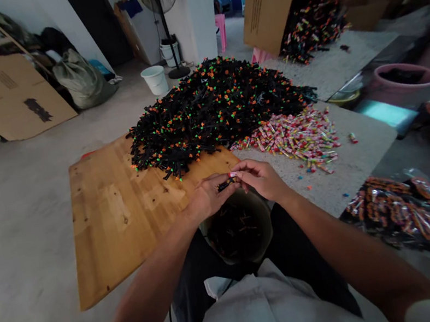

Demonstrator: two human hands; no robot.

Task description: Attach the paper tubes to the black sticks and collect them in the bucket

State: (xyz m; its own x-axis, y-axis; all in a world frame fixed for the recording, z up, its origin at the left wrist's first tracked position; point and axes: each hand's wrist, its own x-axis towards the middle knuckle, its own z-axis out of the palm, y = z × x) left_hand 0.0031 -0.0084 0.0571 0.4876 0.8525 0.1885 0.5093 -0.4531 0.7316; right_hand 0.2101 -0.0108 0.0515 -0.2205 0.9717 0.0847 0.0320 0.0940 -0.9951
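My left hand [207, 195] is closed around a small black piece with orange on it [226, 184]. My right hand [263, 179] pinches a small red-and-white tube [233, 174] against that piece; the fingers hide part of both. Just below my hands, a bucket [266, 224] with dark pieces inside stands between my knees. Beyond them rises a big heap of black pieces with orange and green tips [210, 109]. To its right lies a pile of small pink, red and yellow wrapped tubes [298, 138].
A wooden board [104, 219] lies at the left, and a grey tabletop [361, 140] at the right. Packed plastic bags [398, 206] sit at lower right. Behind stand a tipped cardboard box [268, 18] spilling similar pieces, a white bucket [155, 80], a fan [163, 20] and a pink tub [405, 86].
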